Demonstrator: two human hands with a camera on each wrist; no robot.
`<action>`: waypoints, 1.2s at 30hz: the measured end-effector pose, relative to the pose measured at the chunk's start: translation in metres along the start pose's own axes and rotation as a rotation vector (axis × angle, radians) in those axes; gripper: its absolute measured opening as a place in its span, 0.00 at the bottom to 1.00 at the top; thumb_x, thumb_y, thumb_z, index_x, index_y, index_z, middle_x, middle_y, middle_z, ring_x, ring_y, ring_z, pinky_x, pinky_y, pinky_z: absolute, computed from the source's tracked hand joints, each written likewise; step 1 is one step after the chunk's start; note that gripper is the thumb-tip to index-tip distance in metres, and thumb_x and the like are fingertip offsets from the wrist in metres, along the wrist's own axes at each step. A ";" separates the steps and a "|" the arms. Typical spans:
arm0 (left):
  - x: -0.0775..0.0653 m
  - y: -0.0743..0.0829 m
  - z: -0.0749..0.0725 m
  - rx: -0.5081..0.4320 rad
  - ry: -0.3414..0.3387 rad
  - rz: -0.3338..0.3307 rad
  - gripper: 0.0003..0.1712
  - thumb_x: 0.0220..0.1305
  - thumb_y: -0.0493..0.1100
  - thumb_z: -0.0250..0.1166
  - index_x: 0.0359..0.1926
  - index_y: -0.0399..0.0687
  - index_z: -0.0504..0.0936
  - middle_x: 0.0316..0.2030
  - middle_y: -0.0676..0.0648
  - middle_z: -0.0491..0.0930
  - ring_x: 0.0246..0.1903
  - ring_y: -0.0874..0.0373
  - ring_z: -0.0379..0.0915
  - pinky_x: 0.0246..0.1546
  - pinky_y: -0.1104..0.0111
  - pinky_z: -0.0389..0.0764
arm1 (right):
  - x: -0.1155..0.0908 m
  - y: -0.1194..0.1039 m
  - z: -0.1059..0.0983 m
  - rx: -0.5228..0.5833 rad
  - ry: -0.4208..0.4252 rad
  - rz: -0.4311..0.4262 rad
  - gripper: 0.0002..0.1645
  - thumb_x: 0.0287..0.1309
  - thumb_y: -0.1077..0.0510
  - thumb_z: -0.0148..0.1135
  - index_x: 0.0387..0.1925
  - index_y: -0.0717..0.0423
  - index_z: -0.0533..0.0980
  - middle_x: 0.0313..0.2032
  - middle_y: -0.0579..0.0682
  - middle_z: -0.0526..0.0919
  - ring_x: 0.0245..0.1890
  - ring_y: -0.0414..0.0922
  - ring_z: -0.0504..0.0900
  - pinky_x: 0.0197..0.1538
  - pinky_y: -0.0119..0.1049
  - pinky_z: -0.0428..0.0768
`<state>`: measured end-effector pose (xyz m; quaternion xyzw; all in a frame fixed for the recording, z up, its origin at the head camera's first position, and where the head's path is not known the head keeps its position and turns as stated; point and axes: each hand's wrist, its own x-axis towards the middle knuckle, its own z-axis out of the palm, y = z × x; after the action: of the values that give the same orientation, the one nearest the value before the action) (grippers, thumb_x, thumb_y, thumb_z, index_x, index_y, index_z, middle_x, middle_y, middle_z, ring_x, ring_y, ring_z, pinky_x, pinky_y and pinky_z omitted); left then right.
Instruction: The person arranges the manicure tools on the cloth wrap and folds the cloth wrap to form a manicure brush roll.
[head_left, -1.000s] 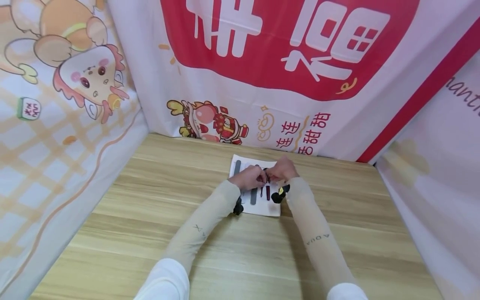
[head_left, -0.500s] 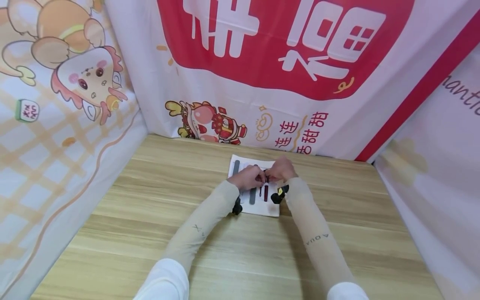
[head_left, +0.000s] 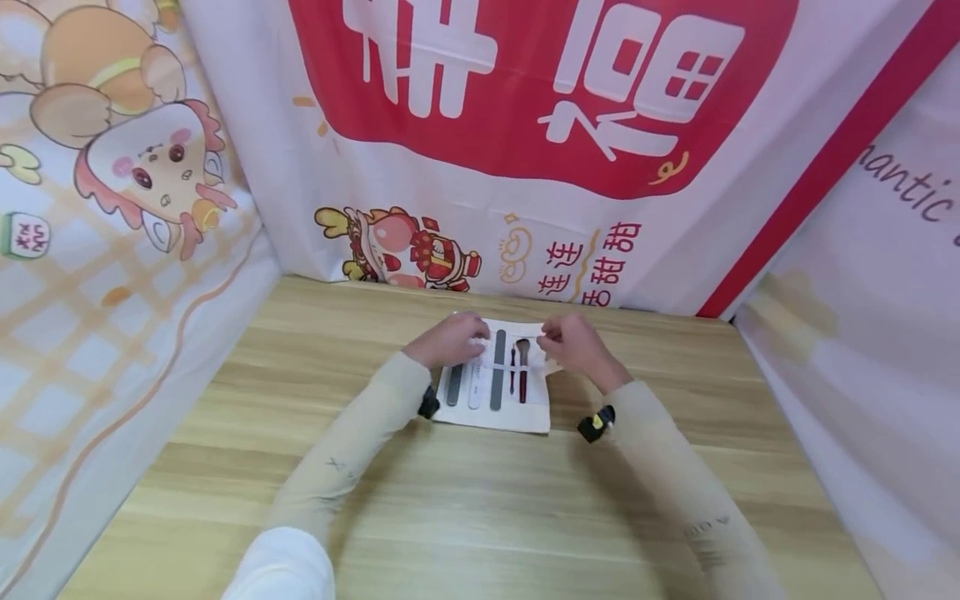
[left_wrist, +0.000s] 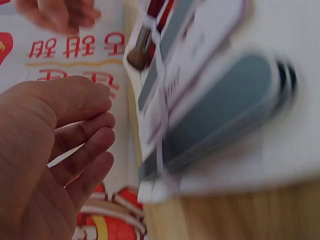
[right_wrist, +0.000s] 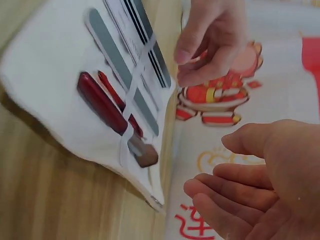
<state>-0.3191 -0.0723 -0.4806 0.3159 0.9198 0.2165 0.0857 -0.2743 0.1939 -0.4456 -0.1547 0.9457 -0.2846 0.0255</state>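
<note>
A white cloth organizer (head_left: 495, 419) lies unrolled on the table. Under its white elastic strap (right_wrist: 133, 92) sit grey nail files (head_left: 497, 387), a pale file (head_left: 475, 390), a thin red double-ended tool (head_left: 513, 382) and a brush (head_left: 522, 385) with a dark red handle. My left hand (head_left: 452, 340) hovers over the organizer's upper left part, fingers loosely bent, holding nothing. By the upper right edge is my right hand (head_left: 576, 343), its fingers relaxed and apart in the right wrist view, with nothing between them. The left hand partly covers the file tops in the head view.
The wooden table (head_left: 465, 508) runs back to a white and red printed curtain (head_left: 495, 150) just behind the organizer. Printed cloth walls (head_left: 150, 292) stand at left and right. Each wrist carries a small black camera (head_left: 596, 423).
My hands, earlier close together over the brush end, have parted: the left moved left, the right moved right. The brush and thin tool now show fully under the strap. The head view shifted slightly.
</note>
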 end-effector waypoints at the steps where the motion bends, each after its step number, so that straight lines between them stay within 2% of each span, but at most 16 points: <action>1: -0.006 -0.005 -0.005 0.027 0.009 -0.026 0.21 0.74 0.43 0.66 0.64 0.43 0.82 0.64 0.43 0.79 0.66 0.48 0.75 0.71 0.53 0.75 | -0.008 -0.003 -0.002 -0.003 -0.010 -0.028 0.17 0.70 0.58 0.64 0.52 0.66 0.84 0.46 0.61 0.90 0.46 0.53 0.90 0.51 0.47 0.88; 5: -0.018 -0.024 -0.017 0.240 0.018 -0.046 0.27 0.80 0.48 0.59 0.72 0.41 0.74 0.74 0.38 0.72 0.76 0.43 0.65 0.78 0.49 0.64 | -0.044 -0.015 -0.003 -0.054 -0.071 -0.138 0.23 0.73 0.55 0.64 0.62 0.65 0.80 0.58 0.63 0.87 0.57 0.56 0.87 0.61 0.50 0.85; 8: -0.023 -0.035 -0.021 0.335 -0.014 -0.043 0.36 0.82 0.56 0.53 0.79 0.40 0.65 0.79 0.39 0.64 0.80 0.42 0.56 0.81 0.47 0.58 | -0.072 -0.026 0.003 -0.117 -0.151 -0.169 0.35 0.76 0.49 0.61 0.74 0.65 0.69 0.72 0.63 0.74 0.72 0.58 0.76 0.73 0.52 0.74; 12: -0.025 -0.049 -0.018 0.339 -0.069 -0.060 0.46 0.80 0.68 0.45 0.83 0.43 0.53 0.84 0.42 0.52 0.84 0.42 0.46 0.82 0.42 0.50 | -0.107 -0.037 0.021 -0.222 -0.263 -0.150 0.48 0.77 0.38 0.56 0.83 0.58 0.52 0.83 0.57 0.52 0.84 0.57 0.55 0.82 0.55 0.55; 15: -0.024 -0.058 -0.012 0.344 -0.089 -0.055 0.50 0.78 0.73 0.40 0.84 0.44 0.49 0.85 0.42 0.47 0.84 0.41 0.43 0.82 0.40 0.48 | -0.125 -0.040 0.038 -0.270 -0.315 -0.147 0.52 0.77 0.33 0.52 0.85 0.55 0.46 0.85 0.56 0.43 0.85 0.59 0.46 0.83 0.61 0.48; 18: -0.022 -0.060 -0.007 0.331 -0.105 -0.050 0.51 0.77 0.75 0.39 0.84 0.45 0.49 0.85 0.42 0.46 0.85 0.42 0.42 0.82 0.39 0.47 | -0.137 -0.038 0.053 -0.277 -0.353 -0.141 0.52 0.77 0.30 0.47 0.85 0.54 0.45 0.85 0.56 0.40 0.86 0.61 0.42 0.82 0.67 0.45; 21: -0.020 -0.057 -0.005 0.288 -0.126 -0.053 0.52 0.76 0.76 0.40 0.84 0.46 0.49 0.85 0.42 0.45 0.85 0.42 0.41 0.82 0.39 0.46 | -0.144 -0.034 0.064 -0.283 -0.377 -0.129 0.52 0.77 0.28 0.44 0.85 0.53 0.46 0.86 0.56 0.42 0.85 0.61 0.42 0.81 0.69 0.44; 27: -0.018 -0.059 0.004 0.190 -0.180 -0.112 0.61 0.69 0.85 0.36 0.85 0.48 0.45 0.86 0.44 0.42 0.86 0.45 0.37 0.83 0.42 0.39 | -0.151 -0.024 0.081 -0.295 -0.373 -0.113 0.51 0.76 0.25 0.41 0.85 0.51 0.48 0.86 0.54 0.45 0.86 0.59 0.44 0.82 0.69 0.44; 31: -0.020 -0.058 0.005 0.170 -0.179 -0.134 0.62 0.67 0.86 0.37 0.85 0.49 0.45 0.86 0.44 0.44 0.85 0.46 0.39 0.83 0.42 0.40 | -0.152 -0.020 0.081 -0.311 -0.344 -0.126 0.50 0.76 0.26 0.41 0.85 0.50 0.50 0.85 0.54 0.46 0.85 0.59 0.46 0.81 0.70 0.46; 33: -0.023 -0.054 0.003 0.176 -0.179 -0.145 0.59 0.70 0.83 0.41 0.85 0.49 0.45 0.85 0.45 0.45 0.85 0.46 0.40 0.83 0.43 0.41 | -0.152 -0.018 0.077 -0.324 -0.338 -0.130 0.50 0.76 0.26 0.42 0.84 0.50 0.50 0.85 0.54 0.47 0.85 0.60 0.47 0.81 0.70 0.46; 36: -0.026 -0.051 0.002 0.187 -0.166 -0.126 0.57 0.71 0.79 0.46 0.85 0.48 0.47 0.85 0.44 0.47 0.85 0.45 0.42 0.83 0.42 0.42 | -0.151 -0.014 0.068 -0.326 -0.336 -0.115 0.50 0.77 0.27 0.43 0.84 0.52 0.52 0.85 0.55 0.49 0.85 0.61 0.49 0.80 0.72 0.45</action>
<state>-0.3261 -0.1242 -0.5047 0.2808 0.9438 0.0969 0.1451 -0.1175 0.1930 -0.5008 -0.2554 0.9513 -0.0992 0.1411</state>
